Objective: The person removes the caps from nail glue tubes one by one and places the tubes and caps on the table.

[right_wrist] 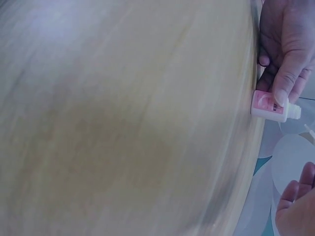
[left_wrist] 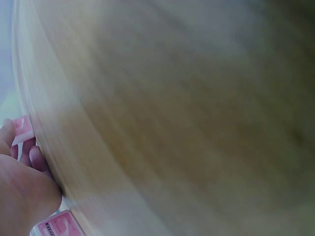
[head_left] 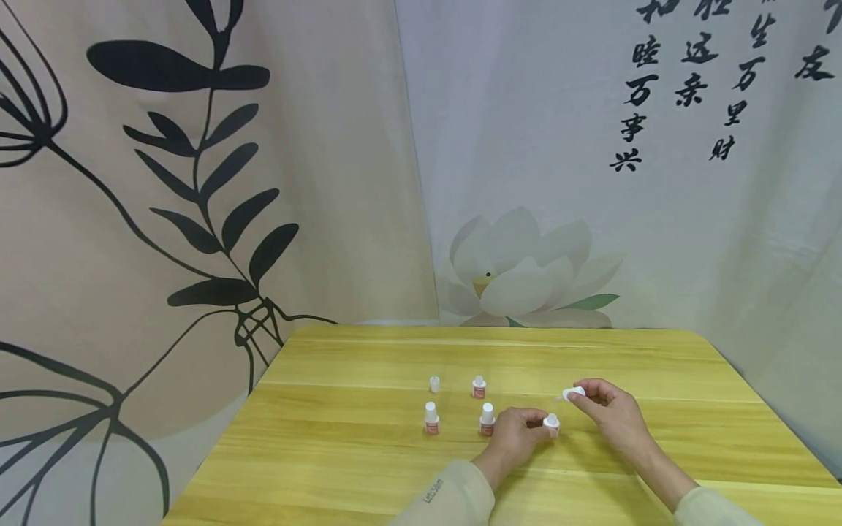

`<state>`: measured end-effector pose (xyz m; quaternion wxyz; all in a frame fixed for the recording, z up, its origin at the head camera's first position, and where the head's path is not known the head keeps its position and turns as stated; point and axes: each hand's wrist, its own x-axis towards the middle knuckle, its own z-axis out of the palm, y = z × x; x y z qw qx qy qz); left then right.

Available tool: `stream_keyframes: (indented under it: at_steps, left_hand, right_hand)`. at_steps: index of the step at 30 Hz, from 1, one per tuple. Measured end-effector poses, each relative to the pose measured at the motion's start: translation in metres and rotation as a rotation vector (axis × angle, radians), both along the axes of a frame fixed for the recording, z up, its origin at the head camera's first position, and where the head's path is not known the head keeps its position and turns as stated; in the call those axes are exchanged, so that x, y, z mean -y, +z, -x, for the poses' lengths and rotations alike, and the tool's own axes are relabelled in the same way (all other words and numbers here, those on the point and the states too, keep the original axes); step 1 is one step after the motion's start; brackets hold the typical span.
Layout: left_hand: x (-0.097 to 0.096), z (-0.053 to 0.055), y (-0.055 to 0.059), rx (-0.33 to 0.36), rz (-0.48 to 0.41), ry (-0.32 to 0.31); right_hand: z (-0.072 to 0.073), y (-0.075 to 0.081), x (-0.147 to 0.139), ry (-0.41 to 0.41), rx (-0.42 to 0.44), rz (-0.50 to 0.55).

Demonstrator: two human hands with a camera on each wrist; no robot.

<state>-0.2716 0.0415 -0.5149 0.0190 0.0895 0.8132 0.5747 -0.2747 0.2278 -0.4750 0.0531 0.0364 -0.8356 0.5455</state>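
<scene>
My left hand (head_left: 520, 437) grips a small white bottle (head_left: 551, 424) with a pink label, upright close over the table. The right wrist view shows this bottle (right_wrist: 268, 105) with its narrow neck uncapped, the thumb on its label. To its right, my right hand (head_left: 612, 413) pinches a white cap (head_left: 574, 394) tilted sideways, a thin pale stem pointing left from it toward the bottle. In the right wrist view the right hand (right_wrist: 298, 206) is partly cut off, and only the stem tip (right_wrist: 309, 131) shows.
Beside my left hand stands a capped pink-labelled bottle (head_left: 487, 419), with another capped one (head_left: 431, 418) farther left. Behind them are a shorter-topped bottle (head_left: 479, 387) and a small translucent piece (head_left: 435, 384). A printed curtain (head_left: 355, 183) hangs behind the wooden table (head_left: 342, 467).
</scene>
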Motion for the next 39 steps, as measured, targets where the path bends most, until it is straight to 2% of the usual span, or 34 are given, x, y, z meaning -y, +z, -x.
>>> stream_keyframes:
  at_steps: [16,26,39]
  left_hand:
    - [0.0007,0.0011,-0.0020,-0.032,0.003,-0.006]
    - [0.0010,0.0009,-0.0020,-0.028,-0.002,-0.006]
    - [0.0009,0.0002,-0.0005,-0.017,0.036,0.001]
  right_hand:
    - [-0.0014,0.0009,-0.0005,0.004,0.013,-0.004]
    - [-0.0006,-0.0008,-0.0008,0.009,0.000,0.016]
    - [-0.0011,-0.0012,-0.0013,0.010,0.028,0.037]
